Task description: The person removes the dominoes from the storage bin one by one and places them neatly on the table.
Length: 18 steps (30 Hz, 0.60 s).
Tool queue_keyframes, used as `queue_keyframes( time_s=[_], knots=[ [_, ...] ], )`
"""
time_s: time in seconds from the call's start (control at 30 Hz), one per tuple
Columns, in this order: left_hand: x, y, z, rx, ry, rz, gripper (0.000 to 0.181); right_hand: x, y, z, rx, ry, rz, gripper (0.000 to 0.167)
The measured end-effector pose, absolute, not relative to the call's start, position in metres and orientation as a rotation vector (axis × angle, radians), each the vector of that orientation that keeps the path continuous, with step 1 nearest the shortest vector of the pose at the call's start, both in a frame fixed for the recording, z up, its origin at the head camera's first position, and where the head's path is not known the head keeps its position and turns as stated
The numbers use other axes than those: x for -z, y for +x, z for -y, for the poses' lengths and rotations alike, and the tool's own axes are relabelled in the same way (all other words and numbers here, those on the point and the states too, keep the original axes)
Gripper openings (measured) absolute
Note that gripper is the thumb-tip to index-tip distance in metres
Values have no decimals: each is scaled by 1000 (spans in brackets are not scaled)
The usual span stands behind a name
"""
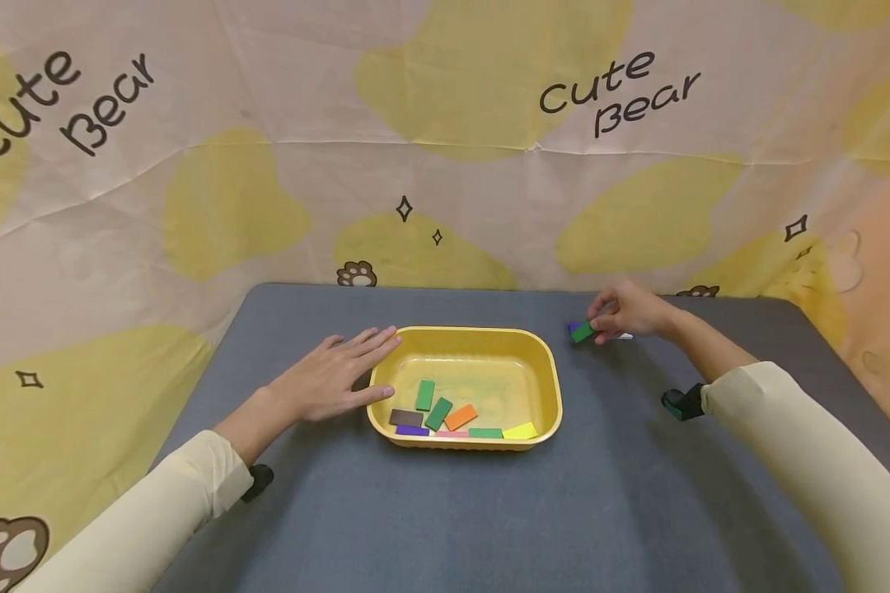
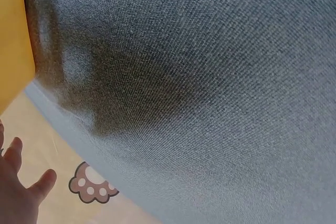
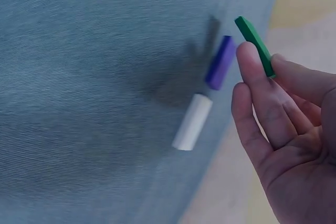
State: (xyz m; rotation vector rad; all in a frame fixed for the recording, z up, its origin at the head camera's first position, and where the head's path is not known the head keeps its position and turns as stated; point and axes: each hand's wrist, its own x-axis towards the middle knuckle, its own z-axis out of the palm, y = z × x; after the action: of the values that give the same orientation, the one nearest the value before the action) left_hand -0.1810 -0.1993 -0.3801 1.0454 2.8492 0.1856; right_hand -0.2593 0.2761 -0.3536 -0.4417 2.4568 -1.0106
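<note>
A green block [image 3: 254,45], flat and rectangular, is pinched between the thumb and fingers of my right hand [image 1: 630,311], above the table's back right part. Below it a purple block [image 3: 221,62] and a white block [image 3: 192,122] lie end to end on the table. My left hand [image 1: 334,372] rests with spread fingers on the left rim of a yellow tray [image 1: 552,375]. Inside the tray lie several blocks, among them an orange block [image 1: 461,417], a brown block [image 1: 406,417], a yellow block [image 1: 521,431] and a pink block [image 1: 452,434].
The grey cloth-covered table [image 1: 475,519] extends around the tray. A printed curtain [image 1: 460,82] hangs right behind its back edge. Black wrist straps [image 1: 684,403] show at both sleeves.
</note>
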Motion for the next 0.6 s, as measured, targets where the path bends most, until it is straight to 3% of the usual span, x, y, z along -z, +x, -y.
queue_keyframes(
  time_s=[0.6],
  knots=[
    [380,-181,199,-200,1029,-2846,80,383,-250,-288,1185,-244,-2383,27]
  ],
)
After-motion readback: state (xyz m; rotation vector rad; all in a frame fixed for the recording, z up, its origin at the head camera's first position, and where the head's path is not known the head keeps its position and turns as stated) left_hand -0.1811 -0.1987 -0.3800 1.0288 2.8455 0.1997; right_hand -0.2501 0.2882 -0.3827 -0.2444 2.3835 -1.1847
